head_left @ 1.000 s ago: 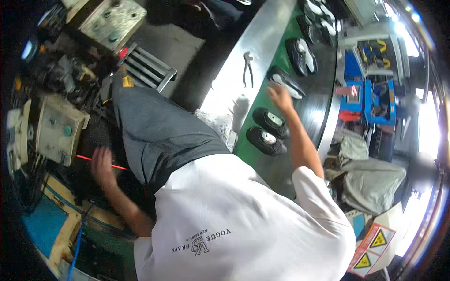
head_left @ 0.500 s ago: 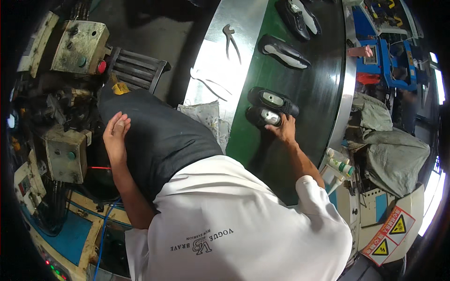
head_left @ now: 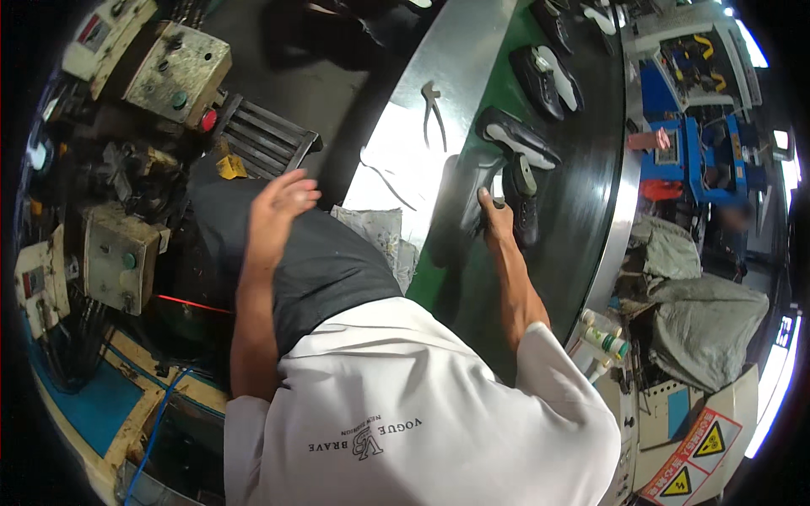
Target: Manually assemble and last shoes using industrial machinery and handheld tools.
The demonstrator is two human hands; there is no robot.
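Seen from above: right hand [head_left: 494,211] closed around a black shoe [head_left: 472,198] lifted just off the green belt [head_left: 447,278], beside a second shoe [head_left: 525,202] and a black shoe with a pale sole [head_left: 515,139]. Left hand [head_left: 278,207] open and empty over a dark trouser leg [head_left: 321,261]. Likely risks: grip slipping, knocking the neighbouring shoe; pliers [head_left: 433,105] lying near.
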